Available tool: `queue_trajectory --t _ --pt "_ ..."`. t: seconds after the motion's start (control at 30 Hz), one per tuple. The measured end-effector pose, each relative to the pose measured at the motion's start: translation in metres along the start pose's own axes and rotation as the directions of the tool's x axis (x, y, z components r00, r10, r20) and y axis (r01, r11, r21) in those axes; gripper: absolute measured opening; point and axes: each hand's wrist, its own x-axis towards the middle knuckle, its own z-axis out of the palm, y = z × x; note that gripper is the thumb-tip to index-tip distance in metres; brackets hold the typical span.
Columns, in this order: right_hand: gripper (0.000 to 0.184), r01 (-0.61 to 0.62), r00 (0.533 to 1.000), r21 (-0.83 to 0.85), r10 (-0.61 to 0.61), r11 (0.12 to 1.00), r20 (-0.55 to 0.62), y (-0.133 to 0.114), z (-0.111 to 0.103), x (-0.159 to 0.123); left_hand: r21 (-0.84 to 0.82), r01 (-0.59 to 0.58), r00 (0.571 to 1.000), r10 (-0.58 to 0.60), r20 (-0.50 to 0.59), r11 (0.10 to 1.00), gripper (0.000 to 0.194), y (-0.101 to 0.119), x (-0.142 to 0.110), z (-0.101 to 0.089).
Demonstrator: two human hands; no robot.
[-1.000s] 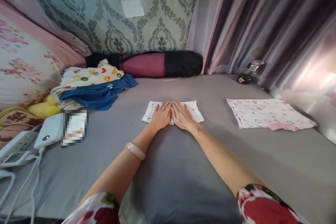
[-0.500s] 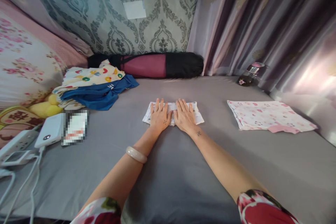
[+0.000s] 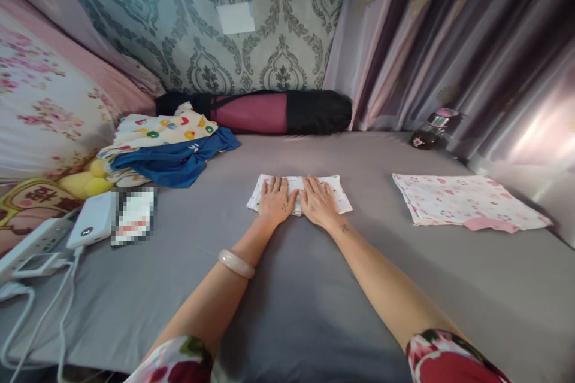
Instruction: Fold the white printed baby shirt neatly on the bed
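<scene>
A small white patterned cloth [image 3: 342, 196], folded into a flat rectangle, lies on the grey sheet [image 3: 188, 287] in front of me. My left hand [image 3: 275, 200] rests flat on its left half, fingers stretched out and pointing away. On the right half lies my right hand [image 3: 318, 200], also flat with its fingers extended. The two thumbs point toward each other near the middle of the cloth. Much of the cloth is hidden under the palms. Off to the right sits a larger folded white fabric [image 3: 458, 197] with pink prints, apart from both hands.
A clothes pile [image 3: 166, 143] and yellow plush [image 3: 85, 182] lie left. Nearer are a white power bank [image 3: 92, 221], a power strip [image 3: 38, 245] and cables. A maroon-black roll bag [image 3: 251, 114] lies along the wall. A dark bottle [image 3: 429, 131] stands by the curtain [image 3: 390, 42].
The whole view has shifted slightly, so things sit a little further right in the picture. Both hands stay flat on the cloth, with hardly any movement of their own.
</scene>
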Motion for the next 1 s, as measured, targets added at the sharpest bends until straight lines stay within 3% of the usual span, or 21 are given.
queue_trajectory --t 0.23,0.5,0.83,1.0 --pt "0.058 -0.062 0.994 -0.026 0.059 0.998 -0.09 0.007 -0.006 -0.002 -0.001 0.073 0.983 -0.073 -0.167 0.997 0.055 -0.003 -0.001 -0.005" --pt "0.06 -0.103 0.993 -0.059 0.106 0.993 0.051 0.013 -0.003 0.0 0.011 0.111 0.993 -0.112 0.025 0.994 0.06 -0.01 0.001 -0.002" --pt "0.06 -0.095 0.994 -0.034 0.097 0.995 0.042 0.014 -0.005 -0.001 0.011 0.105 0.994 -0.105 -0.028 0.994 0.056 -0.01 -0.001 -0.003" --pt "0.06 -0.152 0.987 -0.077 0.147 0.985 -0.069 0.021 -0.01 0.0 0.034 0.117 0.984 -0.112 -0.139 0.993 0.055 -0.018 -0.002 -0.004"
